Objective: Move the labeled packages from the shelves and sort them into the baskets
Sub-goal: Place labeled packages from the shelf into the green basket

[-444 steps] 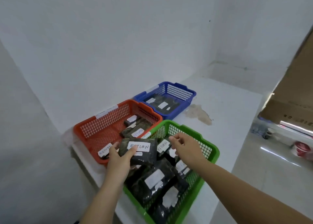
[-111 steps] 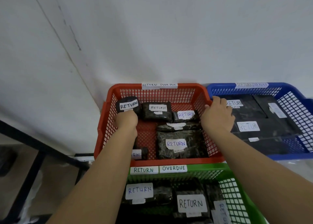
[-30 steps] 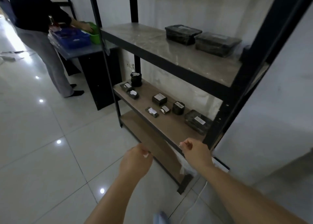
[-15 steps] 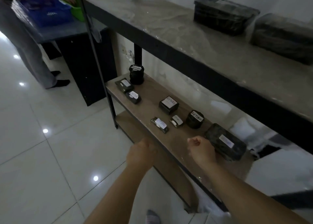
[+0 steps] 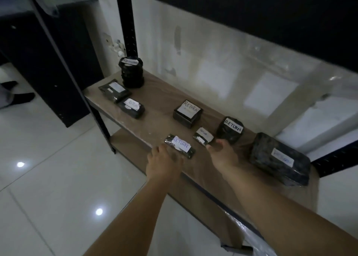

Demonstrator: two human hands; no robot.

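Both hands have come down to the lower shelf (image 5: 155, 102), where half a second ago they hung short of its front edge.

1. Left hand (image 5: 164, 161): fingers rest on the near end of a flat "RETURN" package (image 5: 180, 145); whether they have closed on it cannot be told.
2. Right hand (image 5: 222, 153): open, fingers spread, just short of a small labeled packet (image 5: 203, 136).
3. Farther back stand a round "RETURN" package (image 5: 230, 129), a square "RETURN" box (image 5: 188, 113) and a tall wrapped cylinder (image 5: 131, 72).

Judgement: a new pick-up is starting; no basket is identifiable here.
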